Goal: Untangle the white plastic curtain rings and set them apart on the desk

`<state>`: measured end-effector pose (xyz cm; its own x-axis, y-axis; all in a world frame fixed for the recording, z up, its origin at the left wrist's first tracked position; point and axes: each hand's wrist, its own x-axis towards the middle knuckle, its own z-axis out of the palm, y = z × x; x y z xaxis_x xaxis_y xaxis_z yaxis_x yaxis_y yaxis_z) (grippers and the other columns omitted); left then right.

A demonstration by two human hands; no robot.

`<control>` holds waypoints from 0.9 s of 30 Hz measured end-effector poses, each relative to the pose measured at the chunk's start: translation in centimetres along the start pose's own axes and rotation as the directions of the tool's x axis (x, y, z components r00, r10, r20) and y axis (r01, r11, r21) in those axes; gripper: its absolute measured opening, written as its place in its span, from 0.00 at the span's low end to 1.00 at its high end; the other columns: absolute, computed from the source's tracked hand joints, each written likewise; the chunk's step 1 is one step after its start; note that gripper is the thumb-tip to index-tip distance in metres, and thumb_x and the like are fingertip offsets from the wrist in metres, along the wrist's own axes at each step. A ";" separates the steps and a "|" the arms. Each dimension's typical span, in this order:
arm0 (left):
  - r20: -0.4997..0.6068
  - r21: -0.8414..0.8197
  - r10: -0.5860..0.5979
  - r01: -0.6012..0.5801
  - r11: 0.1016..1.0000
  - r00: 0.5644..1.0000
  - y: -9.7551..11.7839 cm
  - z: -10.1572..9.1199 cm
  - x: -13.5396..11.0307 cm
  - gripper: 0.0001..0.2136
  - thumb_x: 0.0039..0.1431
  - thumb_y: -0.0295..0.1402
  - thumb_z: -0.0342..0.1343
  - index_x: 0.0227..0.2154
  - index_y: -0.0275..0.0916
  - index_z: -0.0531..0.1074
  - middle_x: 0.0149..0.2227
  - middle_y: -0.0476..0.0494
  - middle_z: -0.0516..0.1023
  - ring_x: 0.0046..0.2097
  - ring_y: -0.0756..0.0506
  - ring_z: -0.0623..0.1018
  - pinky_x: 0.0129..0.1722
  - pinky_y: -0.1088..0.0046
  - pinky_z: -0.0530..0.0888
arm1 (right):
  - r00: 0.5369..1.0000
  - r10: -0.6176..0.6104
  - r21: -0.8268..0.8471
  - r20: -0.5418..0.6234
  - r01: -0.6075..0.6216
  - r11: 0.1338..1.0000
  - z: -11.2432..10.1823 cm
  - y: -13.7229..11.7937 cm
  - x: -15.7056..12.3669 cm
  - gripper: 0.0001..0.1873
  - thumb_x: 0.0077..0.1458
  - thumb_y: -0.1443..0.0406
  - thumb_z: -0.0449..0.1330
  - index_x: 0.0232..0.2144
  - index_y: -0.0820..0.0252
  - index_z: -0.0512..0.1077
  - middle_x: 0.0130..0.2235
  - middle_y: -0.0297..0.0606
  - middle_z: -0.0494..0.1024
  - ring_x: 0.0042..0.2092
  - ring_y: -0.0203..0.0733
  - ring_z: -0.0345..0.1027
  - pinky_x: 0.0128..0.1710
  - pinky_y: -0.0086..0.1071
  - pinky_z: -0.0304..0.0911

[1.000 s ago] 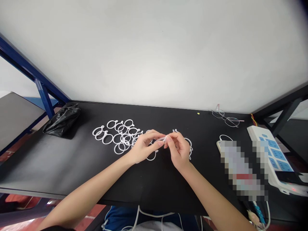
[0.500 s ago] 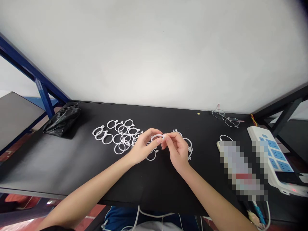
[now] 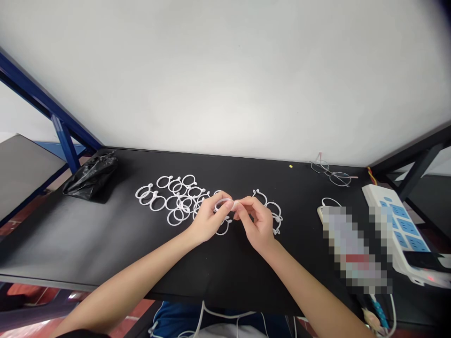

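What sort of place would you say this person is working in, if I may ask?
It looks like a workshop or assembly area: a black workbench on a blue steel frame, loose white plastic rings, and a power strip.

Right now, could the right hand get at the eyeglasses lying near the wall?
Probably yes. The right hand would first have to release the white plastic ring it seems to pinch with the left hand; beyond that, only a few loose rings and black tabletop lie before the eyeglasses.
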<state>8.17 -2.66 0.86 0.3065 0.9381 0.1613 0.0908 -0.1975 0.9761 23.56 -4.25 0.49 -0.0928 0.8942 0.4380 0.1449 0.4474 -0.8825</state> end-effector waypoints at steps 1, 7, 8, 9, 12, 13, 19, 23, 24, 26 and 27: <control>-0.002 0.007 -0.009 0.009 1.000 1.000 0.0 0.0 0.0 0.14 0.65 0.41 0.48 0.30 0.36 0.68 0.30 0.48 0.69 0.33 0.49 0.69 0.35 0.73 0.68 | 1.000 -0.023 -0.022 0.010 0.023 0.999 -0.1 0.0 0.0 0.04 0.63 0.66 0.56 0.35 0.57 0.71 0.30 0.34 0.75 0.27 0.34 0.70 0.29 0.30 0.70; 0.037 0.063 -0.057 0.054 0.997 0.998 0.2 -0.3 0.1 0.12 0.64 0.36 0.47 0.28 0.36 0.67 0.27 0.50 0.66 0.29 0.51 0.66 0.30 0.75 0.64 | 0.992 -0.087 -0.122 0.094 0.098 0.988 -0.7 0.4 -0.2 0.13 0.65 0.66 0.50 0.27 0.58 0.64 0.25 0.31 0.69 0.25 0.33 0.64 0.26 0.30 0.62; 0.043 0.070 -0.062 0.059 0.996 0.997 0.2 -0.4 0.1 0.12 0.63 0.37 0.47 0.28 0.36 0.68 0.26 0.51 0.66 0.29 0.51 0.65 0.30 0.75 0.64 | 0.991 -0.076 -0.123 0.112 0.089 0.988 -0.7 0.5 -0.3 0.15 0.66 0.66 0.49 0.26 0.58 0.63 0.23 0.30 0.67 0.24 0.33 0.62 0.26 0.29 0.60; 0.048 0.077 -0.066 0.062 0.995 0.997 0.2 -0.4 0.2 0.12 0.63 0.37 0.47 0.28 0.36 0.68 0.26 0.51 0.65 0.28 0.51 0.65 0.29 0.75 0.63 | 0.990 -0.059 -0.123 0.129 0.075 0.990 -0.7 0.7 -0.4 0.15 0.67 0.66 0.48 0.25 0.57 0.61 0.22 0.30 0.66 0.23 0.33 0.61 0.25 0.29 0.59; 0.059 0.098 -0.069 0.063 0.993 0.996 0.1 -0.6 0.3 0.12 0.62 0.37 0.47 0.27 0.36 0.68 0.24 0.52 0.63 0.27 0.51 0.62 0.28 0.75 0.61 | 0.986 -0.020 -0.138 0.163 0.043 0.990 -0.7 1.0 -0.6 0.15 0.67 0.65 0.47 0.26 0.57 0.60 0.21 0.28 0.64 0.22 0.32 0.59 0.24 0.29 0.57; 0.062 0.104 -0.069 0.063 0.993 0.996 0.1 -0.6 0.3 0.12 0.62 0.37 0.46 0.27 0.36 0.67 0.24 0.52 0.62 0.27 0.52 0.62 0.27 0.75 0.60 | 0.985 -0.014 -0.147 0.172 0.040 0.988 -0.7 1.1 -0.6 0.14 0.67 0.65 0.47 0.27 0.56 0.59 0.21 0.28 0.63 0.21 0.32 0.58 0.24 0.29 0.56; 0.070 0.137 -0.082 0.072 0.988 0.994 0.2 -0.6 0.2 0.11 0.61 0.35 0.47 0.25 0.36 0.67 0.22 0.53 0.61 0.26 0.52 0.60 0.27 0.76 0.58 | 0.975 0.019 -0.183 0.221 0.022 0.983 -0.7 1.4 -0.7 0.13 0.68 0.64 0.45 0.29 0.56 0.57 0.21 0.27 0.62 0.21 0.32 0.57 0.24 0.28 0.54; 0.062 0.158 -0.070 0.060 0.986 0.996 0.4 -0.6 0.2 0.11 0.60 0.34 0.47 0.25 0.36 0.66 0.22 0.54 0.61 0.26 0.53 0.60 0.27 0.76 0.58 | 0.974 0.035 -0.177 0.223 0.005 0.984 -0.6 1.6 -0.8 0.12 0.68 0.64 0.44 0.30 0.56 0.58 0.22 0.28 0.63 0.22 0.33 0.58 0.25 0.28 0.55; 0.061 0.160 -0.068 0.057 0.986 0.996 0.4 -0.6 0.2 0.11 0.60 0.34 0.47 0.25 0.36 0.66 0.22 0.54 0.61 0.26 0.53 0.60 0.27 0.76 0.58 | 0.974 0.038 -0.175 0.222 0.002 0.985 -0.6 1.7 -0.8 0.12 0.68 0.64 0.44 0.30 0.56 0.58 0.22 0.27 0.62 0.22 0.33 0.59 0.25 0.28 0.55; 0.063 0.157 -0.065 0.054 0.986 0.996 0.4 -0.6 0.2 0.11 0.60 0.34 0.47 0.25 0.36 0.66 0.22 0.54 0.61 0.26 0.53 0.60 0.27 0.76 0.58 | 0.975 0.040 -0.172 0.219 -0.002 0.985 -0.6 1.8 -0.8 0.12 0.68 0.64 0.44 0.30 0.56 0.58 0.21 0.27 0.62 0.22 0.33 0.59 0.25 0.28 0.55; 0.064 0.153 -0.064 0.053 0.987 0.996 0.4 -0.6 0.2 0.11 0.60 0.34 0.47 0.25 0.36 0.66 0.22 0.54 0.61 0.26 0.53 0.60 0.27 0.76 0.58 | 0.975 0.040 -0.171 0.217 -0.003 0.985 -0.6 1.8 -0.8 0.12 0.68 0.64 0.45 0.30 0.56 0.58 0.21 0.27 0.62 0.22 0.33 0.59 0.25 0.28 0.55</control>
<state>7.72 -2.38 1.35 0.3606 0.9285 0.0888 0.2512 -0.1883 0.9494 24.47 -4.18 -1.35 -0.2986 0.8861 0.3545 0.3115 0.4416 -0.8414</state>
